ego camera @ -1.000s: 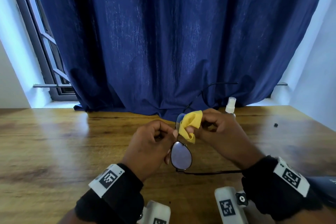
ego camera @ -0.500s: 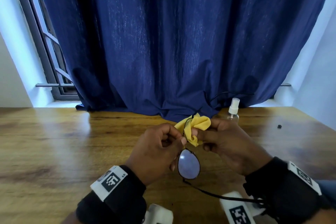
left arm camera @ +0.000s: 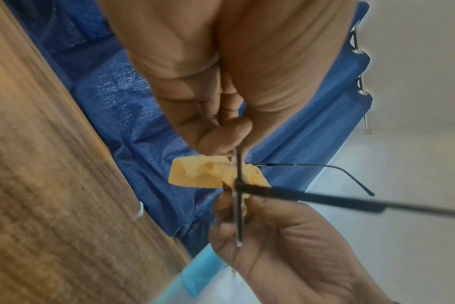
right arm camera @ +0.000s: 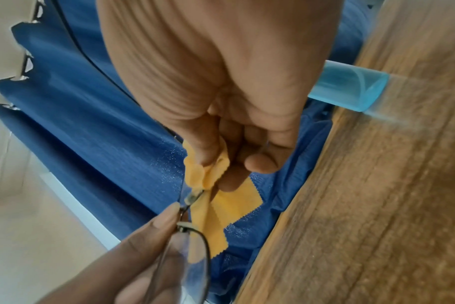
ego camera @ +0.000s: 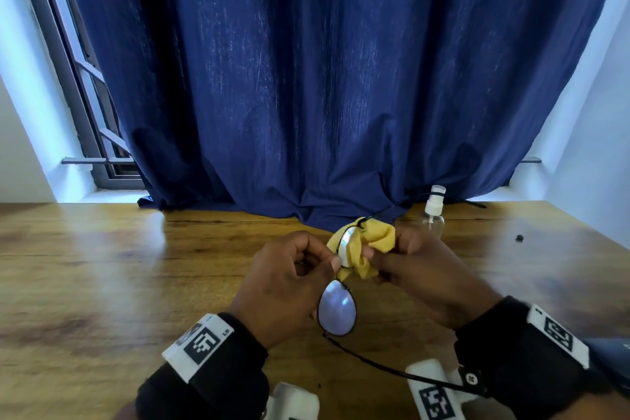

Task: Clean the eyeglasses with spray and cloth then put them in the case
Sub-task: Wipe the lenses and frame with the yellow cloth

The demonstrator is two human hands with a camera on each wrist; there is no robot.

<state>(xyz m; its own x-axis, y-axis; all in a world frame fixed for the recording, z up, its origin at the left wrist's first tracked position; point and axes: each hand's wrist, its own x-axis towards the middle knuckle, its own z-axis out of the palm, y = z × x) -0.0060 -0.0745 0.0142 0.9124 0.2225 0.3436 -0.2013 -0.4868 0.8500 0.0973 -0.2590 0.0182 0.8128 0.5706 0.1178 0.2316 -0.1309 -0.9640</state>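
Note:
Black thin-rimmed eyeglasses [ego camera: 337,309] are held above the wooden table [ego camera: 102,283], one lens above the other. My left hand [ego camera: 332,261] pinches the frame near the bridge [left arm camera: 238,205]. My right hand [ego camera: 370,254] pinches a crumpled yellow cloth [ego camera: 368,245] against the upper lens. In the right wrist view the cloth [right arm camera: 221,205] wraps that lens, and the lower lens [right arm camera: 192,267] sits by the left hand's fingers [right arm camera: 159,224]. One temple arm runs back toward my right wrist. A clear spray bottle [ego camera: 433,211] with a white top stands just behind my right hand.
A dark blue curtain [ego camera: 324,78] hangs down onto the table's far edge. A small black bit [ego camera: 519,237] lies at the far right. A dark blue object [ego camera: 612,353] shows at the right edge by my right wrist. A window frame [ego camera: 68,78] stands at the left.
Both hands have shifted a little to the right with the glasses. The right hand has worked the cloth round the upper lens, whose rim now shows. The near temple arm now slants toward my right wrist.

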